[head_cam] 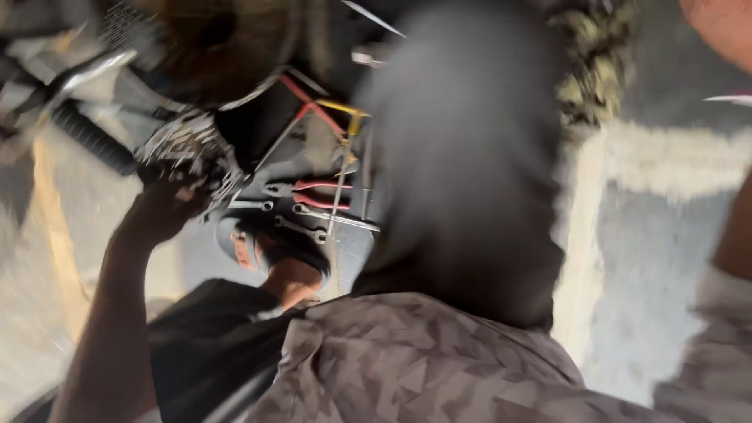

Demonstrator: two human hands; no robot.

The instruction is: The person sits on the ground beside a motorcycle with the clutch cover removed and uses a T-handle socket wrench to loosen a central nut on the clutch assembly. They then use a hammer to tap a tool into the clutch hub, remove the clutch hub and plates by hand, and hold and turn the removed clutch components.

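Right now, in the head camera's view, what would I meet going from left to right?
Black handlebar grip → a hand up at the metal machine parts → red-handled pliers among wrenches → a big blurred dark shape → pale concrete floor.

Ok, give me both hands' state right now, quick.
Left hand: raised against the metal engine part; blur hides whether it grips.
Right hand: only an edge shows at the frame's corner; cannot be told.
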